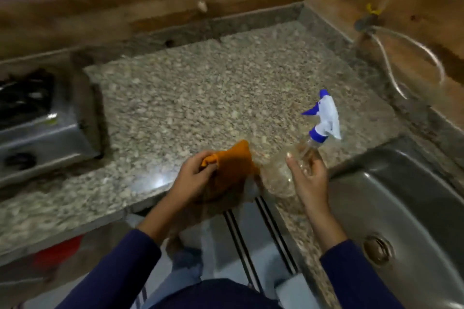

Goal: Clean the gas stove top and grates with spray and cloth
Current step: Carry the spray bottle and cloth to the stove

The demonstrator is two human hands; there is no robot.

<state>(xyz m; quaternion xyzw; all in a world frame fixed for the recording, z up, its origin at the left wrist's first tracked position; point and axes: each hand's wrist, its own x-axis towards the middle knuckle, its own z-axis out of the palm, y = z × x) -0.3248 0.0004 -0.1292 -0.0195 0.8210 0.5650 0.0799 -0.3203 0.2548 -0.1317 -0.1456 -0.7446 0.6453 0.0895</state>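
My left hand point(193, 178) grips a bunched orange cloth point(233, 165) over the front edge of the granite counter point(200, 88). My right hand point(307, 175) holds a clear plastic spray bottle point(283, 173) that is tilted, its blue and white trigger head point(324, 118) pointing up and to the right. The steel gas stove point(37, 128) stands at the far left, with a black grate point(22, 98) on top and a dark knob point(20, 160) on its front. Both hands are well to the right of the stove. The view is blurred.
A steel sink point(401, 208) with a round drain point(378, 249) lies at the right. Wooden walls close the counter at the back and right. A white hose point(411, 57) hangs from a wall fitting with a yellow valve point(371, 10). Something red point(57, 251) sits under the counter.
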